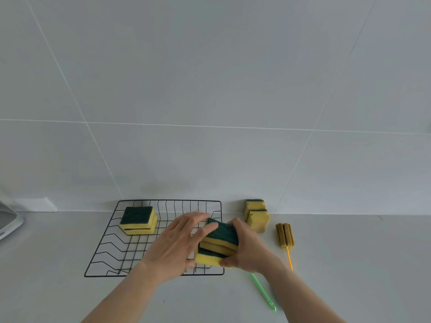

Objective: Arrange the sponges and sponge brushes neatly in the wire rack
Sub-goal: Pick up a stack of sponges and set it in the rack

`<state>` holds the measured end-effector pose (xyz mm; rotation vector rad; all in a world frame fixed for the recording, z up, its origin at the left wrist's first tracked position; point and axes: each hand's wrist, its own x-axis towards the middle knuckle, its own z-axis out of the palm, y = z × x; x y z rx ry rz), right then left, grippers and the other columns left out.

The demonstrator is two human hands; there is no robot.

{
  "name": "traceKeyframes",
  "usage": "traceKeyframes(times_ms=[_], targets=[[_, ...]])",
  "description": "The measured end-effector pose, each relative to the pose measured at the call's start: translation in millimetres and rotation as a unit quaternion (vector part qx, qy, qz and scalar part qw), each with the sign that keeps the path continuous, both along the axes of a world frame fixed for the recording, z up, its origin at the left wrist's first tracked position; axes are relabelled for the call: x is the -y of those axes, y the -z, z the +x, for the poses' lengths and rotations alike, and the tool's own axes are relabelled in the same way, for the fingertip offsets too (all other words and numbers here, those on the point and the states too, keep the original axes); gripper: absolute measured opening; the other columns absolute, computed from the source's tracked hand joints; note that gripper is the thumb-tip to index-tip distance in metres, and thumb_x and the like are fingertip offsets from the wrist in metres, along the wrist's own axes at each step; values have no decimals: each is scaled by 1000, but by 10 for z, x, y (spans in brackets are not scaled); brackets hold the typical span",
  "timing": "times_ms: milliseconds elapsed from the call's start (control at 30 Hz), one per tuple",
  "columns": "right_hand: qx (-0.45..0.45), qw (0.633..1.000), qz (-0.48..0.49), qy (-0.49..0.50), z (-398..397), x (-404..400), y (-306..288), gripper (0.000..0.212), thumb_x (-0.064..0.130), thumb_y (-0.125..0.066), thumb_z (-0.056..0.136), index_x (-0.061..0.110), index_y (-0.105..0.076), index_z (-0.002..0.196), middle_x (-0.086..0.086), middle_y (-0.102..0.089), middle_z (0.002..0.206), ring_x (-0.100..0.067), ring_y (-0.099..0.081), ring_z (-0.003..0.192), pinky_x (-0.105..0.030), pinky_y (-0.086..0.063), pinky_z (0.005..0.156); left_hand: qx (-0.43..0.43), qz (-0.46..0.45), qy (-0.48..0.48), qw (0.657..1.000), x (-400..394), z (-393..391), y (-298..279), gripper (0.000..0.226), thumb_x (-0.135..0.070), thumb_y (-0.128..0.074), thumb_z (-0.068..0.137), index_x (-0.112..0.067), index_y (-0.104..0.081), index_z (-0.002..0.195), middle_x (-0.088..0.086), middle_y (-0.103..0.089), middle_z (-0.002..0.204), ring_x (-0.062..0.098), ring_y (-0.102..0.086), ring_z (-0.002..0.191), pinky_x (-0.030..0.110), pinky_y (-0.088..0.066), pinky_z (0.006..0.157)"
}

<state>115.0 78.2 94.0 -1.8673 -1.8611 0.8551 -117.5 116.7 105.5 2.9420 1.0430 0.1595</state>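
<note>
A black wire rack (112,241) lies flat on the grey counter. Two yellow-and-green sponges (137,219) sit stacked in its far left corner. Over the rack's right edge, my right hand (247,250) grips an uneven stack of sponges (219,243) from the right. My left hand (179,241) presses against the stack's left side with fingers spread. Right of the rack, two more sponges (256,215) lean on edge against the wall. A sponge brush with an orange handle (285,235) lies further right. A green brush handle (263,291) shows below my right wrist, its head hidden.
A tiled grey wall (210,101) rises just behind the rack. A white object's corner (8,223) enters at the far left edge. The grey counter (361,264) stretches out to the right of the brushes.
</note>
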Motion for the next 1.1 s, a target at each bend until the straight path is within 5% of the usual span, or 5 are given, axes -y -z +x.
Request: traceKeyframes(times_ms=[67,167,500,1100], targets=[[13,1000,15,7,-92,-35,19,79,39,-87,53,34,-39,115,10,-47,110,-13,-50,97,-37,-53,82,51,-68,-65,994,-59,-139,35,139,-53,-91,58,-43,9,155,-3,-7,163,19,-17,147,38,-19,118],[43,998,39,12,-228,-86,51,82,37,-87,57,34,-35,121,10,-44,111,-13,-49,96,-34,-53,79,132,-166,-131,969,-158,-283,62,140,-66,-87,54,-56,17,148,-13,-3,164,13,-17,148,42,-27,117],[123,988,85,-26,-676,-372,165,75,34,-81,63,34,-35,123,9,-42,108,-15,-53,85,-31,-52,68,125,-160,-74,976,-516,-492,244,116,-54,-87,65,-58,-4,147,-21,-40,144,5,-43,127,29,-36,104],[154,987,51,-16,-1258,-1200,692,86,34,-83,69,32,-31,137,4,-41,118,-19,-56,95,-35,-54,75,57,-94,-51,993,-1500,-968,868,92,-67,-76,65,-38,-31,141,-13,-49,127,14,-40,122,34,-28,113]])
